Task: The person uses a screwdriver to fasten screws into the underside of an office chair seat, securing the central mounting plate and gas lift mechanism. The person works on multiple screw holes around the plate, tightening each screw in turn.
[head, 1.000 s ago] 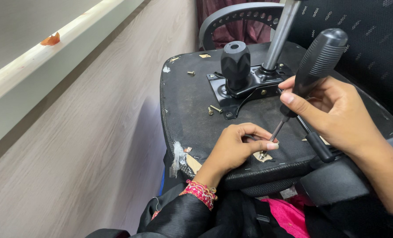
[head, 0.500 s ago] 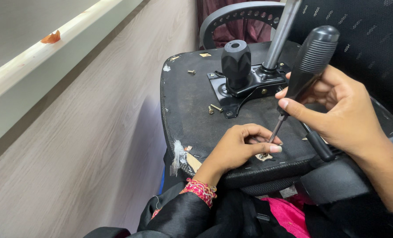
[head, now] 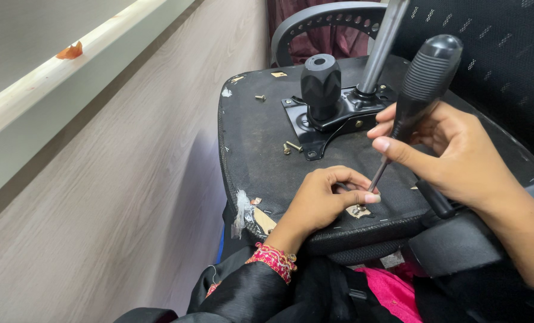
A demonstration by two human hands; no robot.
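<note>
**A:** How would you handle this bit well?

**B:** I'd keep my right hand (head: 452,155) wrapped around the black ribbed handle of the screwdriver (head: 419,90), with the shaft in line with the screw (head: 357,209) so the tip doesn't slip out. My left hand (head: 321,200) is curled down at the lower centre of the frame, fingertips pinching close around the screw to steady it. I'd judge light downward pressure and slow turns to be safest here.

**A:** And what does the thing itself look like?

**B:** The screwdriver leans from upper right down to lower centre, thin metal shaft, thick dark grip. Its tip meets the underside of the upturned chair seat (head: 255,155), a black fabric panel, near its front edge. Above it, at upper centre, sits the metal mounting plate (head: 333,119) with a black knob (head: 321,81). Loose screws (head: 291,146) lie just left of the plate.
</note>
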